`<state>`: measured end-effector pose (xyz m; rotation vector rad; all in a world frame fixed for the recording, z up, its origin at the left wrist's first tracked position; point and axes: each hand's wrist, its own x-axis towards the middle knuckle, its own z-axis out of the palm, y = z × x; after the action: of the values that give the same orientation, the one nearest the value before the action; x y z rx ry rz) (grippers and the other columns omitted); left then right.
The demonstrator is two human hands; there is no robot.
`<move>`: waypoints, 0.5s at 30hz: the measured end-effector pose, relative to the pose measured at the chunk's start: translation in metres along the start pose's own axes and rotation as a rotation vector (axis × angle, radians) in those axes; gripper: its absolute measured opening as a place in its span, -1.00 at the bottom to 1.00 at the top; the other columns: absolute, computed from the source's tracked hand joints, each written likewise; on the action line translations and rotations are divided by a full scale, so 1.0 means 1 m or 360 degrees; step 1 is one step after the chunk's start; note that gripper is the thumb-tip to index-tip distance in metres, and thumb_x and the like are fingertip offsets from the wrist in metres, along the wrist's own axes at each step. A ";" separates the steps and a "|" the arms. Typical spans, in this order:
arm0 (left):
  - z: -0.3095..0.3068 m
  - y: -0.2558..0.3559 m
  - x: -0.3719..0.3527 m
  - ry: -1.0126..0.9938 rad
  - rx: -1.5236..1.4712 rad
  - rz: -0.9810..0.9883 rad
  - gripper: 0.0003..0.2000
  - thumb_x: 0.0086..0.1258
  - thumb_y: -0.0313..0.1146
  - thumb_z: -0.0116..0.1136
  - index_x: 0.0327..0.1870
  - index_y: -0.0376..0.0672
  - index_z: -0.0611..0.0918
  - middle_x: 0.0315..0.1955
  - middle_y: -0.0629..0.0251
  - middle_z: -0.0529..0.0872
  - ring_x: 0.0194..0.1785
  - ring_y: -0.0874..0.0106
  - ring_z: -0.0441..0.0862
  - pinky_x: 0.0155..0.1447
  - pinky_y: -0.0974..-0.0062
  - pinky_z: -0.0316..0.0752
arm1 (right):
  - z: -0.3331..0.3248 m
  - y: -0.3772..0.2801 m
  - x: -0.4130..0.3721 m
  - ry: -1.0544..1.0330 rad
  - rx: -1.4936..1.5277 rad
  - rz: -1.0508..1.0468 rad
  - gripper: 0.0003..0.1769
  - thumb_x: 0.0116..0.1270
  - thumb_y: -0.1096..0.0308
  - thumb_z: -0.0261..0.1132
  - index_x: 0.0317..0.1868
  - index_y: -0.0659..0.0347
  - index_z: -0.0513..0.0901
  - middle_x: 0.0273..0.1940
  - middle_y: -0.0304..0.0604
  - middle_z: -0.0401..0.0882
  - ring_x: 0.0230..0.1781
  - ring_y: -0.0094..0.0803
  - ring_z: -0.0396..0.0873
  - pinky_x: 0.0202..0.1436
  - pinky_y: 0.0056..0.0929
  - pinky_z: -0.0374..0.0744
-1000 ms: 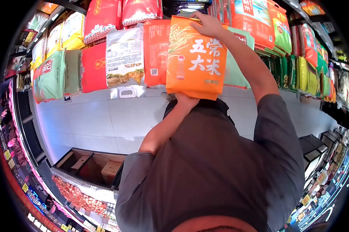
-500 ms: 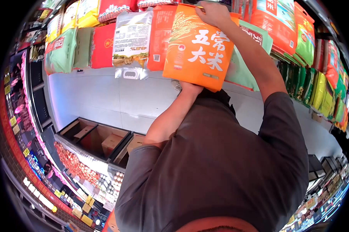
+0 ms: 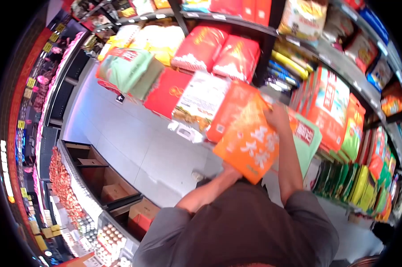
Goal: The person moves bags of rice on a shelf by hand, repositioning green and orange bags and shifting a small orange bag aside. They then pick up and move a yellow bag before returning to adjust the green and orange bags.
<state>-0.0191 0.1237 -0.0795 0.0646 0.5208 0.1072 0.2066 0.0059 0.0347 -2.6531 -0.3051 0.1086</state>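
An orange bag of rice with white lettering hangs tilted in front of my body. My right hand grips its upper right corner. Beneath the lower left edge, my left hand supports the bag, its fingers hidden behind it. Touching or close behind the bag is a red-orange bag. To the left of that lies a white and silver bag with a cut-out handle, then a flat red bag. A pale green bag shows right of my right forearm.
Plump red bags and a green bag sit on the display. Stacked bags stand at right, below a shelf. Black bins with cardboard boxes and trays of eggs are at lower left, beside the tiled floor.
The view has swung up and tilted, showing more shelves. The orange bag appears lower in view and more slanted, with both hands still on it.
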 end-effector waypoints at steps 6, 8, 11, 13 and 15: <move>0.018 0.086 -0.051 0.0003 -0.0072 -0.0304 -0.42 0.52 0.03 -0.49 0.43 -0.05 0.29 0.43 0.14 0.28 0.45 -0.01 0.22 0.47 -0.18 0.06 | -0.012 -0.086 -0.039 -0.0090 0.0093 0.0007 -0.51 0.15 -0.01 0.31 -0.21 0.32 0.57 -0.20 0.14 0.64 -0.19 -0.03 0.64 -0.14 -0.19 0.55; 0.012 0.116 -0.059 -0.0015 -0.0039 -0.0297 -0.41 0.53 0.04 -0.52 0.43 -0.07 0.29 0.42 0.12 0.30 0.43 -0.02 0.25 0.45 -0.19 0.12 | -0.006 -0.116 -0.052 -0.0103 0.0092 -0.0007 -0.49 0.14 0.01 0.32 -0.18 0.34 0.55 -0.20 0.14 0.63 -0.21 -0.04 0.64 -0.15 -0.20 0.55; -0.004 0.166 -0.069 0.0014 -0.0069 -0.0304 -0.41 0.54 0.06 -0.51 0.41 -0.09 0.31 0.40 0.11 0.33 0.40 -0.02 0.30 0.42 -0.19 0.19 | 0.025 -0.153 -0.064 -0.0088 0.0053 -0.0021 -0.48 0.13 0.03 0.33 -0.15 0.36 0.53 -0.22 0.15 0.63 -0.21 -0.05 0.64 -0.15 -0.22 0.55; -0.017 0.195 -0.074 -0.0010 -0.0069 -0.0304 -0.42 0.54 0.04 -0.52 0.41 -0.09 0.32 0.39 0.12 0.34 0.40 -0.02 0.32 0.41 -0.17 0.22 | 0.046 -0.180 -0.071 -0.0068 0.0041 -0.0109 -0.48 0.12 0.04 0.34 -0.15 0.37 0.53 -0.22 0.17 0.62 -0.20 -0.03 0.63 -0.14 -0.20 0.55; -0.045 0.218 -0.069 -0.0113 -0.0130 -0.0291 -0.41 0.54 0.10 -0.46 0.39 -0.07 0.34 0.39 0.12 0.34 0.39 -0.01 0.32 0.41 -0.19 0.21 | 0.061 -0.210 -0.075 -0.0089 0.0010 -0.0227 -0.49 0.13 0.08 0.34 -0.15 0.40 0.53 -0.18 0.22 0.58 -0.14 0.03 0.59 -0.10 -0.17 0.53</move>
<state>-0.1203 0.3338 -0.0650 -0.0591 0.4485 -0.0526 0.0846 0.1972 0.0783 -2.6160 -0.5103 0.1381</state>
